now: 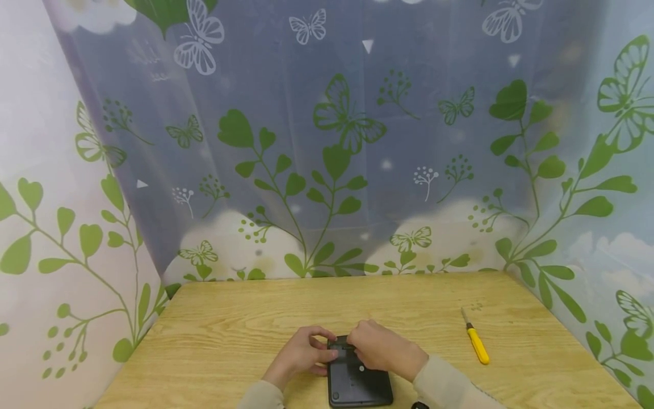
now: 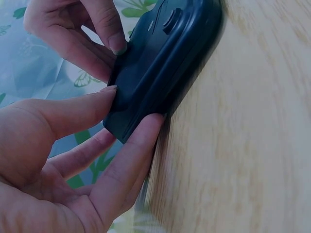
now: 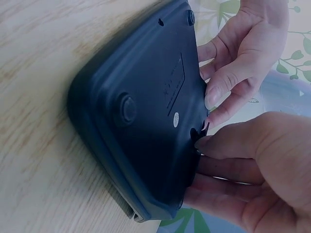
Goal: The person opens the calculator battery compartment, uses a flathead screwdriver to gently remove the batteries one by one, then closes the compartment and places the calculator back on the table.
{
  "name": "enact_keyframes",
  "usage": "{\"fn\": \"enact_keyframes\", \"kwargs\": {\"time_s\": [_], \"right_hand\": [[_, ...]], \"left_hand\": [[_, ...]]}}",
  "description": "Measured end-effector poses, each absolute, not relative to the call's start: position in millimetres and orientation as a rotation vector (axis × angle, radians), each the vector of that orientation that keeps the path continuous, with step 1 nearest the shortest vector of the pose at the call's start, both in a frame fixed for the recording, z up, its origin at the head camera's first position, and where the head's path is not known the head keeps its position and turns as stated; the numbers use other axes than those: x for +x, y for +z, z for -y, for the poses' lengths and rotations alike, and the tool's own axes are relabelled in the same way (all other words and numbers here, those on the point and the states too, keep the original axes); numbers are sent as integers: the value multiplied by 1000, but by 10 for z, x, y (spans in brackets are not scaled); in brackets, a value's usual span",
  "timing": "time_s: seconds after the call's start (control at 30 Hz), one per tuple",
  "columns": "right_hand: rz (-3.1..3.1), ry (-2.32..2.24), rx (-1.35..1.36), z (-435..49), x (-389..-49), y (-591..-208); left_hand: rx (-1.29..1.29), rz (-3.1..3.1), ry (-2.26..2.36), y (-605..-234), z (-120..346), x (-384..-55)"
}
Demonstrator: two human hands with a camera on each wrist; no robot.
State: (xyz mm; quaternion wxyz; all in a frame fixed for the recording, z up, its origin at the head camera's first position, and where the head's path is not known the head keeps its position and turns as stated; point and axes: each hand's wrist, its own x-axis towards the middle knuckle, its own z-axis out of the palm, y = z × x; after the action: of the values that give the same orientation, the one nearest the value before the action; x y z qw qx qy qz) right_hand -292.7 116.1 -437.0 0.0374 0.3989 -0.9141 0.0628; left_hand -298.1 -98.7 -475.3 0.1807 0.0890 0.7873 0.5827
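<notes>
A black desk calculator (image 1: 360,383) lies face down on the table, its underside up with round rubber feet (image 3: 127,109) and a small pale round sticker (image 3: 176,120). My left hand (image 1: 305,353) grips its left edge near the far corner, thumb on top and fingers along the side. At the far edge, my right hand (image 1: 382,347) pinches with curled fingers. Its thumb (image 3: 206,144) presses beside a small dark opening in the underside. The right fingers cover part of that edge; I cannot tell whether they hold a separate small piece.
To the right on the wood-grain table (image 1: 245,307) lies a yellow-handled screwdriver (image 1: 477,342), its shaft pointing away. Several tiny screws (image 1: 477,306) are grouped by its tip. Printed curtains (image 1: 306,170) with leaves and butterflies enclose the back and sides.
</notes>
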Motion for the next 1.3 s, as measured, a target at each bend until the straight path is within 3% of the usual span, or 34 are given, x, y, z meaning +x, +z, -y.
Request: {"fn": "enact_keyframes", "kwargs": {"time_s": [1.3], "right_hand": [[2797, 344, 1237, -1183, -2971, -4373]], "left_hand": [[253, -2247, 1625, -4747, 979, -2985]]}}
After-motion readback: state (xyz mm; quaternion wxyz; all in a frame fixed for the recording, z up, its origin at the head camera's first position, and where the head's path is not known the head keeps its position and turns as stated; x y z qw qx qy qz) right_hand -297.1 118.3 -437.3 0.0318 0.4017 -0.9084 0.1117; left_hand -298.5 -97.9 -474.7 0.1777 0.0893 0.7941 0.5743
